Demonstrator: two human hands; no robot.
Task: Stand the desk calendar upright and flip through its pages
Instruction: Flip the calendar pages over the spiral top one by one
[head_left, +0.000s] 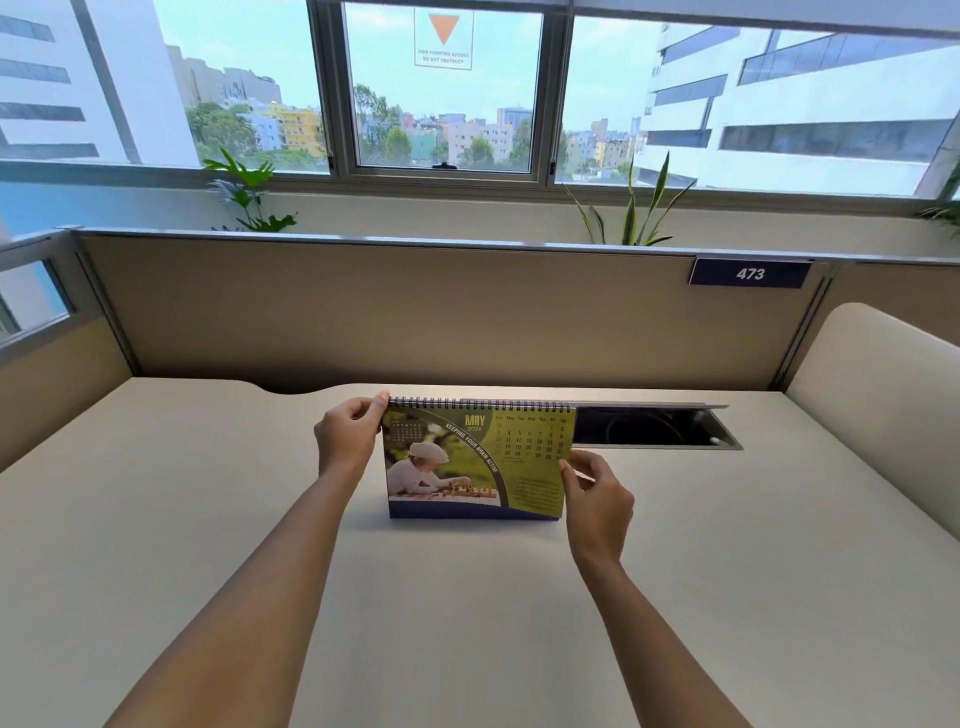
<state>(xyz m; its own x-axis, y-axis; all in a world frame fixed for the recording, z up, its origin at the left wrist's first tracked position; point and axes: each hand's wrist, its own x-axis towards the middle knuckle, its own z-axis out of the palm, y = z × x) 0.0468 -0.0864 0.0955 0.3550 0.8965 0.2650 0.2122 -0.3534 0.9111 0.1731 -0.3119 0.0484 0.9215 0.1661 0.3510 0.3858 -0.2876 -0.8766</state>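
Calendar (475, 460) stands upright on the desk (467, 623), mid-desk, just in front of the open cable tray (657, 427); spiral binding on top, MAY page facing the camera. Left hand (345, 439) pinches the top left corner at the binding, thumb and forefinger closed on it. Right hand (597, 499) pinches the right edge of the front page low down, thumb on the printed face, other fingers curled behind, the page lifted slightly off the stand.
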